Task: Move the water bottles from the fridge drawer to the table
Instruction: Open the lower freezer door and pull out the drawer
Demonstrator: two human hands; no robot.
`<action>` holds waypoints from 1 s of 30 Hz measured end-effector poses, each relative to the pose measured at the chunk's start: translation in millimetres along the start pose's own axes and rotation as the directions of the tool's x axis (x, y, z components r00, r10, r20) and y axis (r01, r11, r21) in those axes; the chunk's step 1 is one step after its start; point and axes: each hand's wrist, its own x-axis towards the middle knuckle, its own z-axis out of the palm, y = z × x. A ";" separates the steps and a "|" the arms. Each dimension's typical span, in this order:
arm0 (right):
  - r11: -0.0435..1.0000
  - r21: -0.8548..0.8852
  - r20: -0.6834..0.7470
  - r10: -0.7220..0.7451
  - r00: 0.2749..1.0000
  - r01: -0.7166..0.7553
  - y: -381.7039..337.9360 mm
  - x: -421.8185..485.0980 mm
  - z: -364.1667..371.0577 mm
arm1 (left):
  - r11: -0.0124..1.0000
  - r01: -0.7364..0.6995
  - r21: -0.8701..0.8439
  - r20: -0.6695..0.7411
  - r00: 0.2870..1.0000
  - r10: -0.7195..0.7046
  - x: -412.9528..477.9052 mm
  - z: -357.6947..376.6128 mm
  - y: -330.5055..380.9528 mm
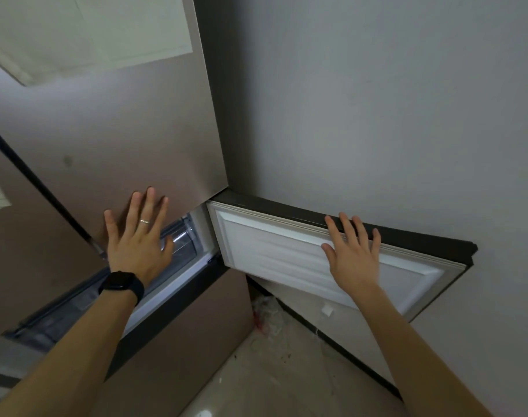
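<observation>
A tall fridge (130, 124) with a pale metallic front fills the left of the view. Its lower door (280, 257) stands swung out to the right, its white inner lining facing me. My right hand (354, 254) lies flat on that lining near the door's top edge, fingers spread. My left hand (139, 233), with a ring and a black watch on the wrist, hovers with fingers spread in front of the upper door's bottom edge. Behind it a clear plastic drawer (181, 239) shows in the opened compartment. No water bottles are visible.
A grey wall (377, 100) runs along the right, close behind the opened door. A crumpled plastic bag (267, 314) and bits of debris lie on the pale tiled floor (271, 380) between fridge and wall.
</observation>
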 end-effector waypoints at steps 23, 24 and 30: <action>0.408 0.855 0.447 -0.268 0.854 -0.319 -194.7 -33.7 47.0 | 0.891 -0.273 0.362 -0.058 0.948 0.314 -34.4 -55.3 -120.1; 0.310 0.840 0.530 -0.290 0.797 -0.446 -218.8 -33.1 56.9 | 0.855 -0.292 0.428 -0.069 0.933 0.353 -33.5 -52.6 -123.5; -0.017 0.526 0.744 -0.475 0.470 -0.850 -334.2 -19.8 94.1 | 0.761 -0.308 0.571 -0.130 0.881 0.455 -31.1 -34.8 -130.8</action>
